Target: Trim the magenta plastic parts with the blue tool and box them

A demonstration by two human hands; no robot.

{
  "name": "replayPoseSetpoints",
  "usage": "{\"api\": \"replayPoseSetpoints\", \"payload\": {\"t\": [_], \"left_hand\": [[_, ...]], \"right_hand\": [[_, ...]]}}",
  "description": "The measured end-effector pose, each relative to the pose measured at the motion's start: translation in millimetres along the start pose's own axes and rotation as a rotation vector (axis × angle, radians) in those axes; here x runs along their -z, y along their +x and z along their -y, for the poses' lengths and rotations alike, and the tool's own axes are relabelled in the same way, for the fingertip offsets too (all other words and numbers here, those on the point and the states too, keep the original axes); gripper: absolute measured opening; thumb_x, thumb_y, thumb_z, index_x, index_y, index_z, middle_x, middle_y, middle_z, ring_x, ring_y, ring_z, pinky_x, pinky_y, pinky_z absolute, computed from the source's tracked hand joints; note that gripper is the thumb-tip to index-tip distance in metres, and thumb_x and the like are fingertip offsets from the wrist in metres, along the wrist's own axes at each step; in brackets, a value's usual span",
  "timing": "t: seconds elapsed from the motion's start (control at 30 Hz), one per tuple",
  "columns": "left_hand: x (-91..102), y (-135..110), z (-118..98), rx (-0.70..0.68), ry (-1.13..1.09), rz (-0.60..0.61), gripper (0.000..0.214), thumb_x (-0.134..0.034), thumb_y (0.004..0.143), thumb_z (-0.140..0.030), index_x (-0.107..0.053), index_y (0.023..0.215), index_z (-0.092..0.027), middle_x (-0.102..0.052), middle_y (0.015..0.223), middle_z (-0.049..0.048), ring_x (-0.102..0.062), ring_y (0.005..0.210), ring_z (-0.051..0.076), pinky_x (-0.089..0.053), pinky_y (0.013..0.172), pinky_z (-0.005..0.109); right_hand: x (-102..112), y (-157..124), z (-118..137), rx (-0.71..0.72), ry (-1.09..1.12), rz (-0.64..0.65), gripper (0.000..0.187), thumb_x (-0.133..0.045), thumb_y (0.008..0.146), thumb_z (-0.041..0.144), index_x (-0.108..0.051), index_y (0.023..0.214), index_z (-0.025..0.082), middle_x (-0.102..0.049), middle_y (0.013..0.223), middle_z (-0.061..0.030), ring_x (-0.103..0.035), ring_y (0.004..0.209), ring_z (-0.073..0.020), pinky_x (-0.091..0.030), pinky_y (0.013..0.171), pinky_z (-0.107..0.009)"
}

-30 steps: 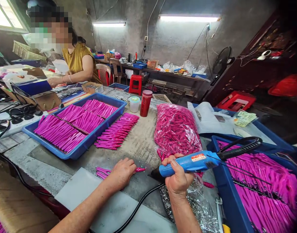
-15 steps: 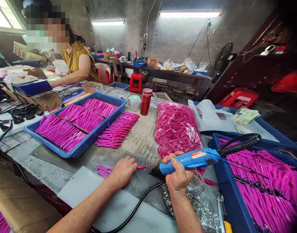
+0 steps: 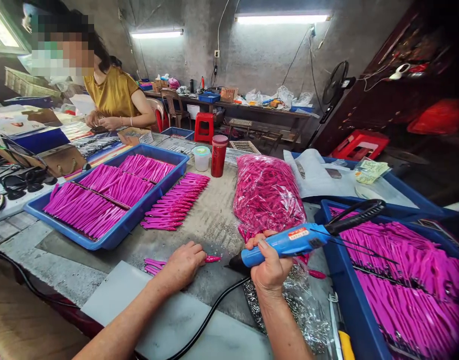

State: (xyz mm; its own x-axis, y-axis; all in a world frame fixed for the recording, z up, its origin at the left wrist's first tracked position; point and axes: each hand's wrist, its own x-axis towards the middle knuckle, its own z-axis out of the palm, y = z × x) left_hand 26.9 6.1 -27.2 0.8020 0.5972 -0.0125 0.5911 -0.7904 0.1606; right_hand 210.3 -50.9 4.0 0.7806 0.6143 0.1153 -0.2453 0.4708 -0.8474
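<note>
- Two bare hands work over a grey, worn tabletop, toward the near edge of the surface.
- Left hand: fingers lie close together over slim magenta plastic strips; whether they clamp them I cannot tell, since the fingertips are hidden. One glossy dark-pink pointed tip sticks out on the right.
- Right hand: fingers are wrapped firmly around a blue plastic handheld tool, its tapered black nozzle aimed left, near that tip but apart from it.
- Below the left hand, a flat white board lies along the near edge, crossed by a black cable.
- Beyond the hands, tiny shiny metal bits are scattered beside a clear plastic bag of dark-pink pieces.
- Blue plastic trays of magenta strips stand toward the left edge and at the right edge.
</note>
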Motion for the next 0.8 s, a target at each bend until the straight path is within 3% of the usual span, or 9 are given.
{"api": "replayPoseSetpoints", "payload": {"t": [0.17,0.4,0.8], "left_hand": [[0.2,-3.2,5.6,0.038,-0.062,-0.112,0.027,-0.04,0.095,-0.024,-0.058,0.077,-0.018,-0.058,0.079,0.0022,-0.052,0.075,0.015,-0.04,0.067,0.024],[1.5,-3.3,4.2,0.029,-0.073,-0.144,0.028,-0.04,0.094,-0.025,-0.058,0.074,-0.019,-0.057,0.076,0.0021,-0.052,0.073,0.015,-0.04,0.066,0.025],[1.0,-1.3,-0.8,0.033,0.051,0.013,0.026,-0.038,0.093,-0.014,-0.06,0.078,-0.019,-0.058,0.077,0.0028,-0.05,0.077,0.016,-0.038,0.068,0.027]], "right_hand": [[-0.3,1.6,0.4,-0.009,-0.002,-0.015,0.037,-0.069,0.059,0.035,-0.048,0.083,0.017,-0.053,0.056,0.0039,-0.053,0.046,-0.0157,-0.044,0.052,-0.032],[0.3,1.9,-2.3,-0.029,0.023,-0.037,0.036,-0.069,0.057,0.033,-0.049,0.083,0.017,-0.055,0.055,0.0035,-0.053,0.045,-0.016,-0.045,0.051,-0.032],[0.0,2.2,-0.8,-0.067,0.041,-0.035,0.037,-0.069,0.057,0.033,-0.048,0.084,0.018,-0.053,0.056,0.0052,-0.052,0.045,-0.0147,-0.043,0.051,-0.03]]}}
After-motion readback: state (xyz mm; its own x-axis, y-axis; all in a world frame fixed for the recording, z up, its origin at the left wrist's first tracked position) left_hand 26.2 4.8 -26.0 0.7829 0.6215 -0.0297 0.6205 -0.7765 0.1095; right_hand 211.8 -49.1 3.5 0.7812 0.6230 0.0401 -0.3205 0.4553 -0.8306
